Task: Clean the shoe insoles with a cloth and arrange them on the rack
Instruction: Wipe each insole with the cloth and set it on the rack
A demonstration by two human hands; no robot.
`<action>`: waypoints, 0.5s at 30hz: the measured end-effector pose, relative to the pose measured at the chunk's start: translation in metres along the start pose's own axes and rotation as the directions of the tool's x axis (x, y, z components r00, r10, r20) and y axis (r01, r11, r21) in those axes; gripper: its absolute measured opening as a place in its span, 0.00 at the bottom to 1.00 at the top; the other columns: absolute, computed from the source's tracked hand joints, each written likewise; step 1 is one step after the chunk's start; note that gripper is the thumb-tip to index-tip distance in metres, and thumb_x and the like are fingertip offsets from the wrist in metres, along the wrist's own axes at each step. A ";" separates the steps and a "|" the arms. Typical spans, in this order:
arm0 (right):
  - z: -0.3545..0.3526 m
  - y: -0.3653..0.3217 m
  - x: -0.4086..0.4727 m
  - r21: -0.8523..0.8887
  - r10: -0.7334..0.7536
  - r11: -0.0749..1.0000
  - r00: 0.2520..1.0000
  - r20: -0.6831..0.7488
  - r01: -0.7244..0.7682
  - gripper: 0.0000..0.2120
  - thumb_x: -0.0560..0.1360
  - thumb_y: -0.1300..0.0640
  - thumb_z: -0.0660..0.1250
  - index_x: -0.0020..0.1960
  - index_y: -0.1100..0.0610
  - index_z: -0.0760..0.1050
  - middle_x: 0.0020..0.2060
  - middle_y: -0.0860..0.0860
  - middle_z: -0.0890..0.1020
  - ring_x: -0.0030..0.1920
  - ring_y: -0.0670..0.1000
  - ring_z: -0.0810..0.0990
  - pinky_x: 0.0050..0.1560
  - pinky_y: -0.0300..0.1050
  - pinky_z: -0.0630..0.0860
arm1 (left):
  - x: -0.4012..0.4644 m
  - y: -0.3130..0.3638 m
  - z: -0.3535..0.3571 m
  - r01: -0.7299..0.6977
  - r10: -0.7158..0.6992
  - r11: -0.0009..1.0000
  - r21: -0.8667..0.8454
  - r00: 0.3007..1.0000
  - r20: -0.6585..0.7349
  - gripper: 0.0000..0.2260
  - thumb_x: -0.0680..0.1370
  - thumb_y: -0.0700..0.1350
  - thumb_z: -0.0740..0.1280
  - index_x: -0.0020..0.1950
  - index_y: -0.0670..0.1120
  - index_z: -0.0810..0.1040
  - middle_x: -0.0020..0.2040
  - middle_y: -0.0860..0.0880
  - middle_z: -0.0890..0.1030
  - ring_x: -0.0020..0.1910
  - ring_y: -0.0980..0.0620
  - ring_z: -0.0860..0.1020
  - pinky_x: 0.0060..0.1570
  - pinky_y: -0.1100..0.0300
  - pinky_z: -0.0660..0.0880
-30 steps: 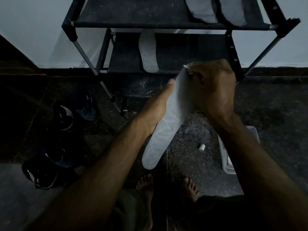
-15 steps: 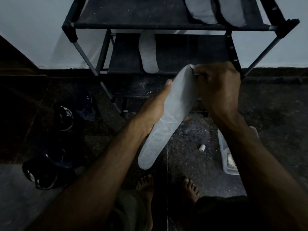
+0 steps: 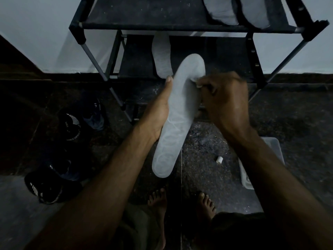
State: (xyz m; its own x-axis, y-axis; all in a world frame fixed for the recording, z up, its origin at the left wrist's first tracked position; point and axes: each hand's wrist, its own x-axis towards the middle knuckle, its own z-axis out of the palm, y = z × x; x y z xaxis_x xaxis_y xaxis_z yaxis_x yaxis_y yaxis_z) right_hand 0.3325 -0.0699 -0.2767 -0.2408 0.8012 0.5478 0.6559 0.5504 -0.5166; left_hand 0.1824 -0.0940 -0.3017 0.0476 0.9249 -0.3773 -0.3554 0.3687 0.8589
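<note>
Now left hand (image 3: 158, 112) cradles insole (image 3: 177, 116); right hand (image 3: 225, 98) fingers (image 3: 199, 85) pinch its edge.

Home entryway: shoe rack (image 3: 162, 27), sneakers (image 3: 72, 123).

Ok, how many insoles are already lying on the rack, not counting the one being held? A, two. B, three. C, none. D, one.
B: two insoles lie side by side on the rack's top shelf and one insole lies on the shelf below, while the left hand holds a fourth insole in front.
</note>
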 end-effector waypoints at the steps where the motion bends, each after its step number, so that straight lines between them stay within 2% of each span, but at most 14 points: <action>1: 0.000 0.002 -0.001 -0.008 0.006 1.000 1.000 0.001 -0.006 0.07 0.76 0.64 0.67 0.47 0.60 0.84 0.40 0.53 0.86 0.37 0.51 0.84 0.39 0.50 0.81 | 0.000 0.000 0.001 0.004 -0.004 1.000 0.003 1.000 -0.002 0.26 0.82 0.60 0.52 0.71 0.45 0.71 0.64 0.43 0.78 0.63 0.46 0.77 0.68 0.47 0.70; 5: 0.011 -0.023 -0.011 0.024 -0.115 0.993 0.985 0.130 0.112 0.08 0.76 0.64 0.66 0.44 0.60 0.84 0.38 0.54 0.85 0.38 0.53 0.82 0.42 0.48 0.79 | 0.000 0.004 -0.003 -0.014 0.012 0.999 -0.031 0.999 -0.042 0.26 0.81 0.61 0.55 0.71 0.46 0.72 0.63 0.43 0.79 0.62 0.46 0.78 0.66 0.45 0.71; 7: 0.015 -0.030 -0.012 0.040 -0.154 0.988 0.979 0.133 0.150 0.07 0.75 0.63 0.67 0.45 0.60 0.85 0.38 0.54 0.85 0.40 0.53 0.82 0.42 0.45 0.78 | 0.000 0.006 -0.006 -0.005 0.000 0.998 -0.067 0.998 -0.063 0.25 0.81 0.61 0.55 0.69 0.46 0.73 0.62 0.42 0.80 0.61 0.45 0.79 0.65 0.44 0.72; 11: 0.010 -0.010 -0.006 0.015 -0.085 0.996 0.996 0.031 0.085 0.06 0.75 0.64 0.68 0.48 0.59 0.84 0.43 0.52 0.86 0.42 0.51 0.83 0.50 0.42 0.78 | -0.002 0.004 -0.002 -0.011 0.011 1.000 -0.009 1.000 -0.018 0.24 0.81 0.60 0.54 0.70 0.47 0.72 0.63 0.43 0.79 0.61 0.46 0.79 0.64 0.47 0.73; 13: 0.006 0.000 -0.003 -0.005 0.001 1.000 1.000 -0.020 -0.001 0.06 0.76 0.62 0.68 0.49 0.58 0.84 0.45 0.51 0.86 0.45 0.52 0.83 0.50 0.48 0.80 | -0.003 0.003 0.004 -0.021 0.021 1.000 0.011 1.000 0.011 0.23 0.82 0.58 0.52 0.68 0.47 0.73 0.63 0.44 0.79 0.60 0.48 0.79 0.62 0.51 0.75; 15: 0.006 0.002 -0.003 -0.012 0.039 0.999 0.999 -0.028 -0.039 0.06 0.76 0.62 0.68 0.49 0.58 0.84 0.44 0.51 0.86 0.44 0.53 0.83 0.47 0.52 0.80 | -0.001 0.003 0.005 -0.026 0.026 0.999 0.030 1.000 0.004 0.23 0.82 0.60 0.54 0.68 0.47 0.73 0.63 0.44 0.79 0.61 0.47 0.78 0.63 0.50 0.75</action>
State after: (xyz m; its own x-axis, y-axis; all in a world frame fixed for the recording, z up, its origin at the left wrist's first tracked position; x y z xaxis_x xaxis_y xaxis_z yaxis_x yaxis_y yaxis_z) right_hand 0.3300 -0.0700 -0.2838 -0.1950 0.8151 0.5456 0.6734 0.5157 -0.5297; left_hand 0.1856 -0.0938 -0.2971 0.0421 0.9344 -0.3539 -0.3281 0.3474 0.8784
